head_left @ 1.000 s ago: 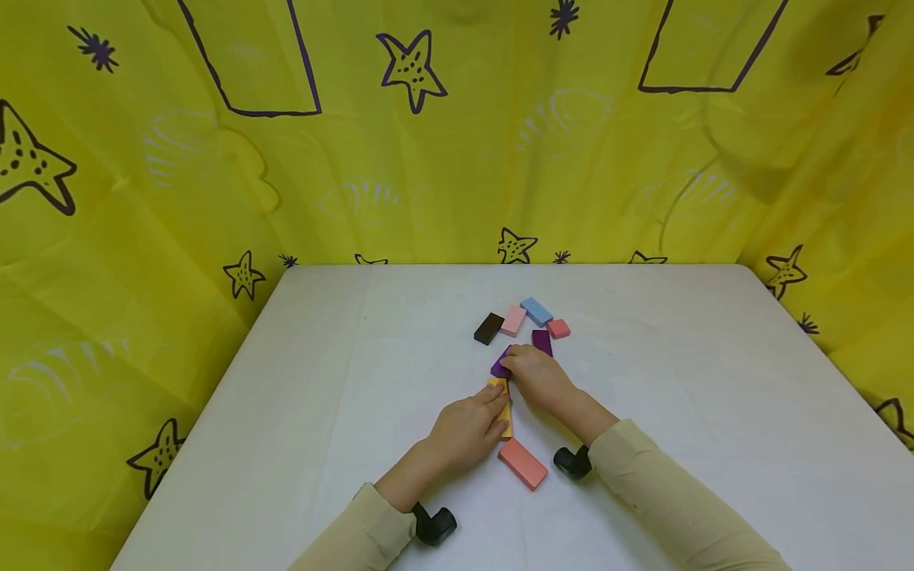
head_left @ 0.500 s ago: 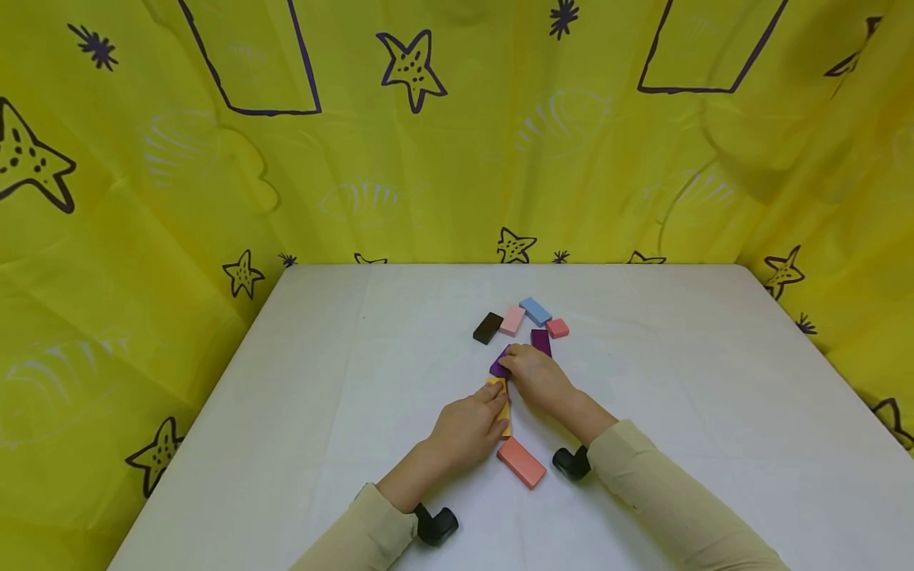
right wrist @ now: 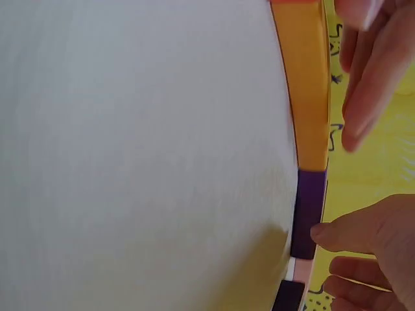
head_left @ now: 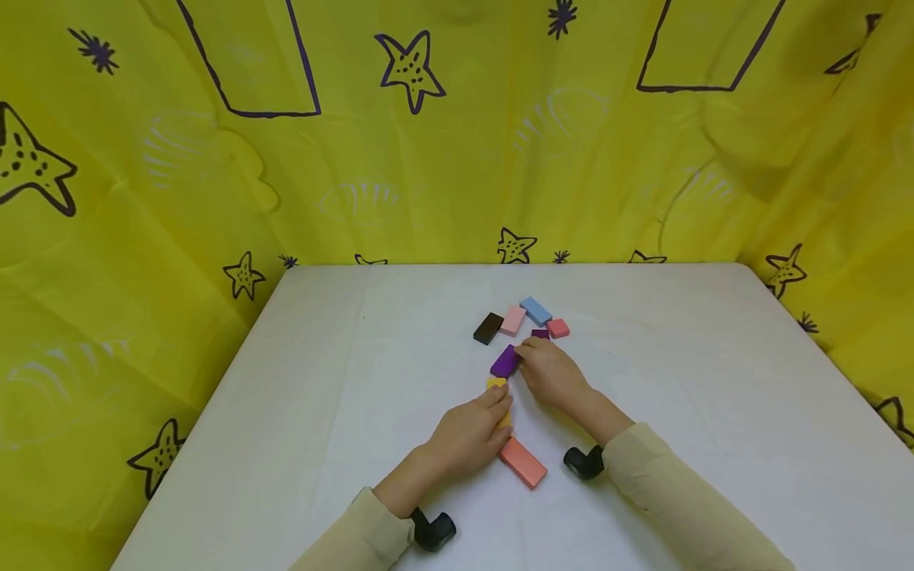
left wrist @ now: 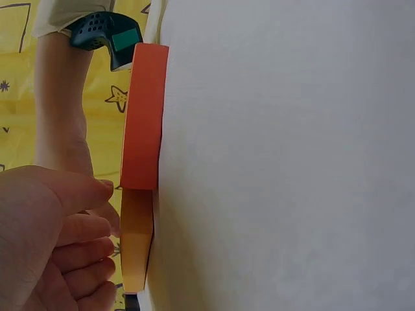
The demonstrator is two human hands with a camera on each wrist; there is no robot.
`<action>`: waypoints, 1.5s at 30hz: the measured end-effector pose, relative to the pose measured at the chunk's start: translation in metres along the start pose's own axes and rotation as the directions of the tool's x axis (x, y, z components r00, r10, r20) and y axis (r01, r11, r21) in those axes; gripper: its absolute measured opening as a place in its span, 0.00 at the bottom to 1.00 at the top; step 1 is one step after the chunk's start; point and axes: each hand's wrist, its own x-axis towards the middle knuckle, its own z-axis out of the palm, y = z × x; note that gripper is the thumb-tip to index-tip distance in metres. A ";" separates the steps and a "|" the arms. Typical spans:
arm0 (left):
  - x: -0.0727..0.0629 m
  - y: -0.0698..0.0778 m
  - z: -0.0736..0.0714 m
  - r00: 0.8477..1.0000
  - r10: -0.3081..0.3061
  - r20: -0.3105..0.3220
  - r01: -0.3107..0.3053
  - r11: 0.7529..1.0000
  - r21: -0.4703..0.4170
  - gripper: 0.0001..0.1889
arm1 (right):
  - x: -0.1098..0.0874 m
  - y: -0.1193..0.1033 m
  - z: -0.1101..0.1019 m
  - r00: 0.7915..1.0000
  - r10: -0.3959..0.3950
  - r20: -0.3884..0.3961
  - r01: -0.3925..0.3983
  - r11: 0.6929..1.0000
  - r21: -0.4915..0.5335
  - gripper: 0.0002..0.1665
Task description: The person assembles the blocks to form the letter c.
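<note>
L grip (head_left: 467,431), R grip (head_left: 553,373) relaxed at blks (head_left: 505,362) on wht tbl (head_left: 343,373), yel drape (head_left: 457,166) behind.

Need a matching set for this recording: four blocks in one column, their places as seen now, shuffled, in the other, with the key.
1. dark brown block
2. light blue block
3. yellow block
4. salmon block

A. nearest the person
B. partly covered by the left hand
C. left end of the far arc
D. farthest from the person

Pairs: 1-C, 2-D, 3-B, 4-A
</note>
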 end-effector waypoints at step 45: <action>-0.027 0.033 0.001 0.936 0.331 0.116 -0.348 0.918 0.192 0.18 | 0.009 0.019 0.001 0.955 0.296 0.028 -0.297 0.955 0.019 0.12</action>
